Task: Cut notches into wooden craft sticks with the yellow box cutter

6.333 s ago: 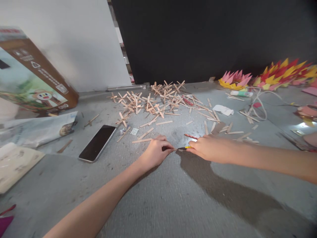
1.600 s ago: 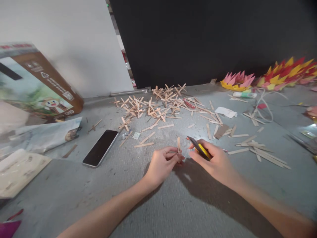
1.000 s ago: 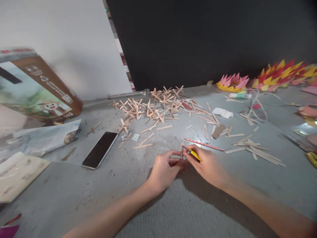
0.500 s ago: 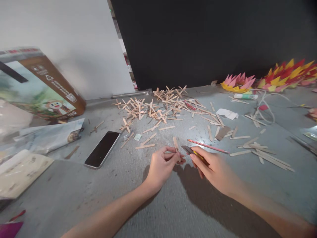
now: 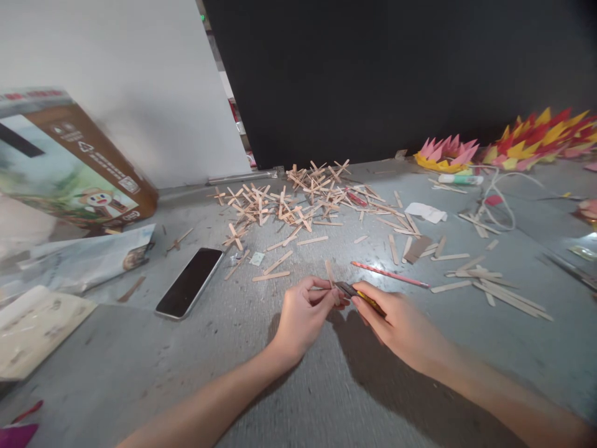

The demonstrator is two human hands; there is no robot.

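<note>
Between its fingertips my left hand [image 5: 305, 317] pinches a pale wooden craft stick [image 5: 329, 271], which points up and away from me. Part of the stick is covered by the fingers, and other wood in that grip is hard to make out. My right hand [image 5: 394, 320] is closed round a yellow and dark utility knife [image 5: 368, 300]. Its blade end meets the stick just beside my left fingertips. Beyond the hands lies a red patterned pencil [image 5: 390, 274]. A heap of crossed craft sticks [image 5: 280, 205] spreads across the table further back.
A smartphone [image 5: 190, 283] lies left of my hands, near plastic packets [image 5: 93, 258] and a printed box [image 5: 88, 168]. Loose sticks [image 5: 510, 295], a glue stick [image 5: 461, 179], a white cable [image 5: 508, 199] and pointed paper crowns [image 5: 445, 155] are at right. A black panel [image 5: 373, 81] stands behind.
My right hand has moved left, bringing the knife's blade end from a small gap away up to the stick. My left hand keeps its pinch. The view has shifted slightly.
</note>
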